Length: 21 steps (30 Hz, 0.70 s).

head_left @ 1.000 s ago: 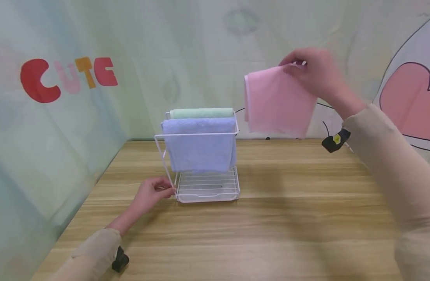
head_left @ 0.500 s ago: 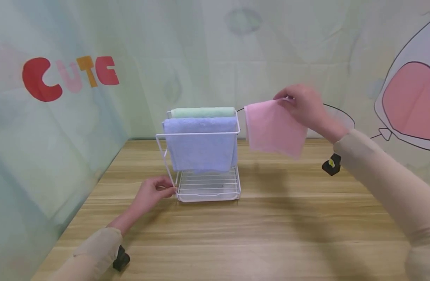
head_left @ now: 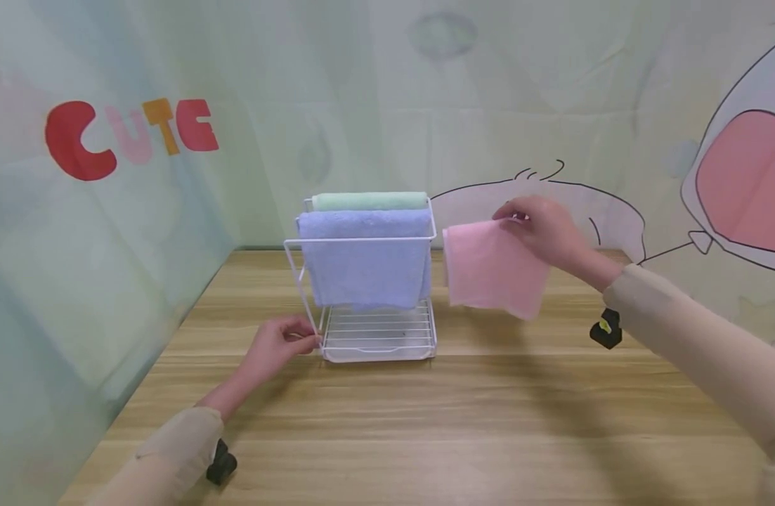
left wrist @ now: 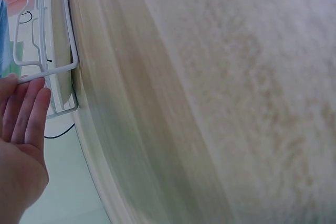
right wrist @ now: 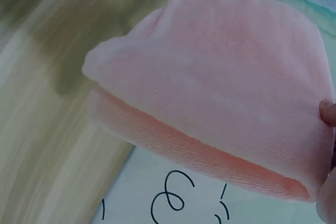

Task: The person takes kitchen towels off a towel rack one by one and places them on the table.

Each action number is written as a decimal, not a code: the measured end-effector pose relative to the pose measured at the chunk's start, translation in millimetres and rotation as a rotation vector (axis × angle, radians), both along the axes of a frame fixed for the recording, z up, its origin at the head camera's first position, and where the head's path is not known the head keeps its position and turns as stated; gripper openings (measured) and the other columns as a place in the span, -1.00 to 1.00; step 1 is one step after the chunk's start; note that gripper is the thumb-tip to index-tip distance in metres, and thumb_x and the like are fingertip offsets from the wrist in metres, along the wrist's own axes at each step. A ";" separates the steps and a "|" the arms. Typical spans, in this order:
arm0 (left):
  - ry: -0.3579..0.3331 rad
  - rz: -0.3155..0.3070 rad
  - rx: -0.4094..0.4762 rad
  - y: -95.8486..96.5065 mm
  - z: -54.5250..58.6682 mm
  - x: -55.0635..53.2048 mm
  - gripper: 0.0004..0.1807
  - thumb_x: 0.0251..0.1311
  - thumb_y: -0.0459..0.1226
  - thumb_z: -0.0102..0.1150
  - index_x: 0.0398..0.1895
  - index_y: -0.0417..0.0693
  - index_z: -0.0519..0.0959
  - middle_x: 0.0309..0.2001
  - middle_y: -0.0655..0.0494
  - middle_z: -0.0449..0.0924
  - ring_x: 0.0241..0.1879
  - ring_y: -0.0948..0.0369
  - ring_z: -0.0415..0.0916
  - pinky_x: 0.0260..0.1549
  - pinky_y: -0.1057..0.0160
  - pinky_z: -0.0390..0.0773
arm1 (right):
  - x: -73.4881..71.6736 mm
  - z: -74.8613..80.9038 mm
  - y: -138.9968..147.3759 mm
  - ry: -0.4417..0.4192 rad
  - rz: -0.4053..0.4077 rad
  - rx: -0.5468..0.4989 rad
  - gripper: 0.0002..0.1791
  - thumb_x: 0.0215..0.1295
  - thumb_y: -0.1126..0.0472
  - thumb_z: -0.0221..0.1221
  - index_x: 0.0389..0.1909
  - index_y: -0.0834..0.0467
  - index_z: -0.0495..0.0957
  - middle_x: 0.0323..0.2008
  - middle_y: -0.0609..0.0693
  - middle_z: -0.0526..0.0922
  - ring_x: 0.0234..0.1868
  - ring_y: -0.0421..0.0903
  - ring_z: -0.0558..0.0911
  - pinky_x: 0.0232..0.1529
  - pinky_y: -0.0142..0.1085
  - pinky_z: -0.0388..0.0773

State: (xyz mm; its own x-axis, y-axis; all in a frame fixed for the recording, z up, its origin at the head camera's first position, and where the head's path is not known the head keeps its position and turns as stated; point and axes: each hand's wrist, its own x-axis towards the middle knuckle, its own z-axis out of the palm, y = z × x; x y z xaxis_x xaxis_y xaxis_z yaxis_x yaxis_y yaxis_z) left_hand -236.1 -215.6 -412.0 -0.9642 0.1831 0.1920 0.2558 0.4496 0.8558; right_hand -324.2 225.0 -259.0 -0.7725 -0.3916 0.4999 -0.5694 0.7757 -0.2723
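Observation:
A white wire towel rack (head_left: 379,360) stands on the wooden table. A blue towel (head_left: 365,263) hangs over its middle rail, and a green towel (head_left: 369,202) over the rear one; the front rail is bare. My left hand (head_left: 279,344) pinches the rack's lower left frame between thumb and fingers, as the left wrist view shows on the white wire (left wrist: 50,72). Right of the rack, my right hand (head_left: 542,228) pinches a folded pink towel (head_left: 493,267) by its upper edge. The towel hangs in the air, its two layers apart at the bottom in the right wrist view.
The wooden table (head_left: 387,436) carries the rack near its back. A printed cloth backdrop (head_left: 362,105) with letters and a balloon drawing rises behind and along the left side. A slatted tray (head_left: 381,334) forms the rack's base.
My right hand has lowered the pink towel from above the rack's height to beside its towels, just right of them. My left hand has kept its grip on the rack.

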 end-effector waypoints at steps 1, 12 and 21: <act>-0.002 0.000 0.001 0.2 -0.1 -0.1 -0.81 0.03 -0.36 0.32 -0.32 -0.31 0.59 -0.30 -0.25 0.66 -0.34 -0.06 0.67 -0.41 0.30 0.72 | 2.1 -2.5 -0.4 -0.010 0.007 0.006 -0.84 0.25 0.31 0.15 -0.19 0.12 0.63 -0.21 0.05 0.69 -0.19 -0.03 0.57 -0.15 -0.15 0.55; 0.005 -0.001 -0.004 -1.4 -1.0 -2.6 -0.80 0.04 -0.34 0.31 -0.32 -0.32 0.59 -0.29 -0.24 0.66 -0.35 -0.04 0.67 -0.41 0.30 0.72 | 16.0 -14.3 -2.9 -0.120 0.090 0.046 -0.83 0.17 0.37 0.20 -0.25 0.09 0.64 -0.33 -0.04 0.70 -0.32 -0.14 0.55 -0.32 -0.32 0.50; 0.007 -0.003 -0.001 0.1 -1.1 -2.4 -0.82 0.04 -0.36 0.31 -0.34 -0.32 0.58 -0.31 -0.25 0.66 -0.36 -0.07 0.67 -0.42 0.32 0.71 | -5.3 -27.8 4.6 -0.198 0.159 0.061 -0.80 0.20 0.43 0.14 -0.20 0.16 0.62 -0.27 0.03 0.69 -0.26 -0.11 0.57 -0.25 -0.29 0.56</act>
State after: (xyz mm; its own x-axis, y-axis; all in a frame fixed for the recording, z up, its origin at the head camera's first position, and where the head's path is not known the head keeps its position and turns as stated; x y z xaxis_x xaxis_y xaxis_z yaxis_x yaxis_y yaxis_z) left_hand -238.4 -215.5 -413.0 -0.9622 0.1861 0.1988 0.2633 0.4497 0.8535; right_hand -329.5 229.6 -286.8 -0.7791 -0.5412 0.3165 -0.6260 0.6988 -0.3461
